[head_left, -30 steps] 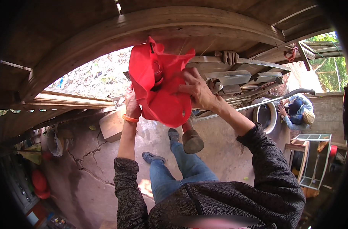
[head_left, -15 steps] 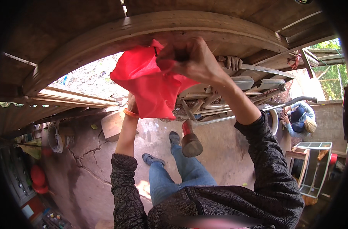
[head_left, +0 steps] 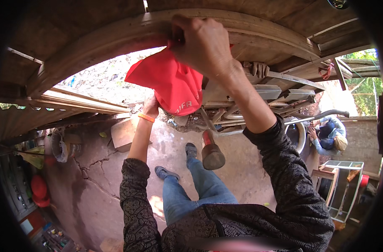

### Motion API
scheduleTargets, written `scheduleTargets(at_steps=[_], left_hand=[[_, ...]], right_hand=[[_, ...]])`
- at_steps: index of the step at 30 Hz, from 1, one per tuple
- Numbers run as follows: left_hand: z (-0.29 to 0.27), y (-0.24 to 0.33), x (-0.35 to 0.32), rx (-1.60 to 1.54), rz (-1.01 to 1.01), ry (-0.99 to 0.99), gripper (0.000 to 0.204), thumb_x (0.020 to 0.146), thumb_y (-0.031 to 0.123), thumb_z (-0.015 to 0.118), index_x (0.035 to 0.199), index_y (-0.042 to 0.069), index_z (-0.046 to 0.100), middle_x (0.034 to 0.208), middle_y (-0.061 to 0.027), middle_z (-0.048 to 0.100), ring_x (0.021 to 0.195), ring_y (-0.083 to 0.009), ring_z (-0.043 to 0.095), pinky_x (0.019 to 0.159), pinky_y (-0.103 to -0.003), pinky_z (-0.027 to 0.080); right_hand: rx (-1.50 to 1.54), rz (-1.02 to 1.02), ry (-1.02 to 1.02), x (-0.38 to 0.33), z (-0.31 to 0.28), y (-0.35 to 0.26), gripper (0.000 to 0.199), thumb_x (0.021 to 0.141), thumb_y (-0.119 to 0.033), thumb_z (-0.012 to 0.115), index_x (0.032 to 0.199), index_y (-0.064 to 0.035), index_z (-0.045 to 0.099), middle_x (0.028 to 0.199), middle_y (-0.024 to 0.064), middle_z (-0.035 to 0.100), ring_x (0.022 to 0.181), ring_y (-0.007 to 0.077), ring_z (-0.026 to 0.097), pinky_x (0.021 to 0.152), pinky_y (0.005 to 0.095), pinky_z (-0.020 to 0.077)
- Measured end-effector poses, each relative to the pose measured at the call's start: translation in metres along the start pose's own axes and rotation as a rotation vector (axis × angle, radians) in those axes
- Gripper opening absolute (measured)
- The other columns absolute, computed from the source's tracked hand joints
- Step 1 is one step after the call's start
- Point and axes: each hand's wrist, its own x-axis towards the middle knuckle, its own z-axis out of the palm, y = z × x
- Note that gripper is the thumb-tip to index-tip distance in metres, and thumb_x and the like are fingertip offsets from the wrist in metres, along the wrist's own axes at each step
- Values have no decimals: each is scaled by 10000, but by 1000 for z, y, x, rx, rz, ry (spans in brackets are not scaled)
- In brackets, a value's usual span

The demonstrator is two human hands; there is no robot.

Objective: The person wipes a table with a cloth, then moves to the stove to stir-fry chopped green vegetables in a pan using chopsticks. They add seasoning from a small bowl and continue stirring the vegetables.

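My right hand (head_left: 208, 48) is raised near the wooden beam, its fingers closed on the upper part of a red cloth piece (head_left: 174, 84). The cloth hangs down in folds, with pale lettering near its lower edge. Whether it is a bag, a cap or a flat piece I cannot tell. My left hand (head_left: 151, 105), with an orange band on the wrist, is lower, at the cloth's left edge. Its fingers are mostly hidden behind the cloth.
A curved wooden beam (head_left: 95, 40) crosses overhead. Metal bars and tubes (head_left: 263, 90) lie ahead right. Below stands a post with a red band and round end (head_left: 213, 158). A wooden block (head_left: 124, 134) lies on cracked floor. Another person (head_left: 330, 134) crouches far right, beside a metal frame (head_left: 346, 164).
My right hand has risen, pulling up the cloth's upper part. The cloth hangs narrower, and its lettering has come into view. My left hand has come out further from behind it.
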Motion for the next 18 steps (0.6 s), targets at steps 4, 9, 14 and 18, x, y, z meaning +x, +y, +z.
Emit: scheduleTargets(at_steps=[4, 9, 14, 18], left_hand=[[1, -8, -3, 11, 12, -83, 384, 1032, 281, 527, 1335, 46, 559, 1277, -67, 649, 1137, -179, 644, 946, -345, 546], [34, -3, -11, 110, 297, -304, 459, 1011, 307, 570, 1395, 71, 479, 1286, -77, 619, 1174, -196, 618, 979, -375, 527], [56, 13, -15, -94, -28, -215, 501, 965, 298, 648, 1379, 73, 475, 1251, -83, 619, 1123, -206, 638, 928, -378, 553], [57, 20, -10, -58, -4, -218, 505, 957, 293, 659, 1375, 73, 480, 1257, -79, 616, 1126, -199, 631, 922, -371, 552]], right_hand=[[-135, 35, -67, 0, 4, -17, 234, 736, -151, 694, 953, -91, 629, 741, 170, 686, 707, 404, 675, 635, 498, 542], [-33, -24, -51, -16, 9, -14, 255, 744, -179, 720, 988, -107, 710, 742, 128, 698, 715, 372, 687, 639, 453, 561], [181, -58, 78, -32, 22, -3, 177, 778, -178, 752, 939, -103, 756, 825, 115, 704, 737, 311, 706, 637, 374, 576], [521, -73, 437, -63, 31, 17, 237, 827, -213, 772, 992, -51, 719, 788, 84, 663, 666, 219, 681, 576, 340, 532]])
